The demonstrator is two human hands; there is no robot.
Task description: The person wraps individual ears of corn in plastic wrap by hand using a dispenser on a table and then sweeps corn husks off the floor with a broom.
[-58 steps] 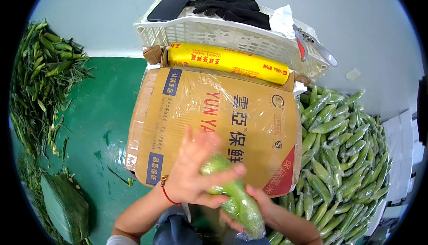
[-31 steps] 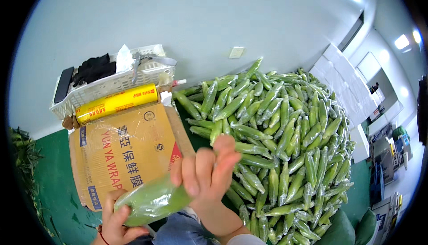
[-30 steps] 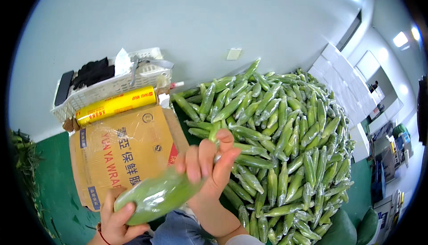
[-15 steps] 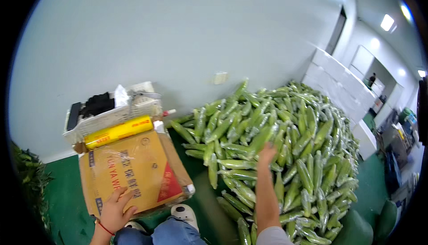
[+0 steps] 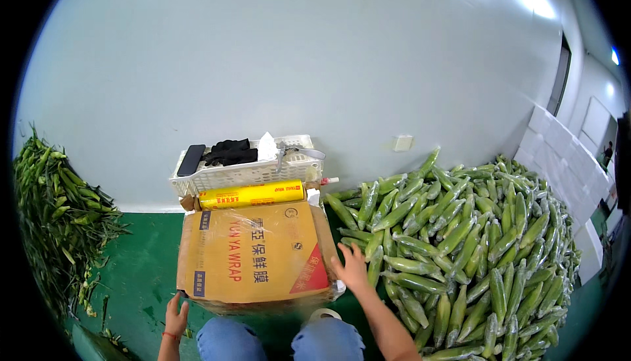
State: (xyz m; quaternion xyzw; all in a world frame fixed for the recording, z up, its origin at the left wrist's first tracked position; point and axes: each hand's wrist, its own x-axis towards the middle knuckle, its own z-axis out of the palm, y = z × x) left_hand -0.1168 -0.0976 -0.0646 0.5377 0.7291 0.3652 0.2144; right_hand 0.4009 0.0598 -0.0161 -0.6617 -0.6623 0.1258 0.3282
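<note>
A flat brown cardboard box (image 5: 256,252) with a red corner patch lies in front of my knees. By its near left corner is my left hand (image 5: 175,316), thumb and fingers apart, nothing seen in it. My right hand (image 5: 351,268) is beside the box's right edge, fingers spread and holding nothing visible. To its right spreads a big heap of green corn cobs in husks (image 5: 460,256), wrapped in clear film. A yellow roll of cling film (image 5: 251,194) rests along the far edge of the box.
Behind the roll stands a white plastic basket (image 5: 240,178) with a phone (image 5: 191,160), black cloth (image 5: 230,153) and white tissue. Loose green husks (image 5: 62,213) pile up at the left on the green floor (image 5: 141,249). White foam boxes (image 5: 559,157) are stacked at the right by the wall.
The view has turned to the left. My right hand has come back from the corn heap to the box's right edge. From the box top my left hand has moved to its near left corner.
</note>
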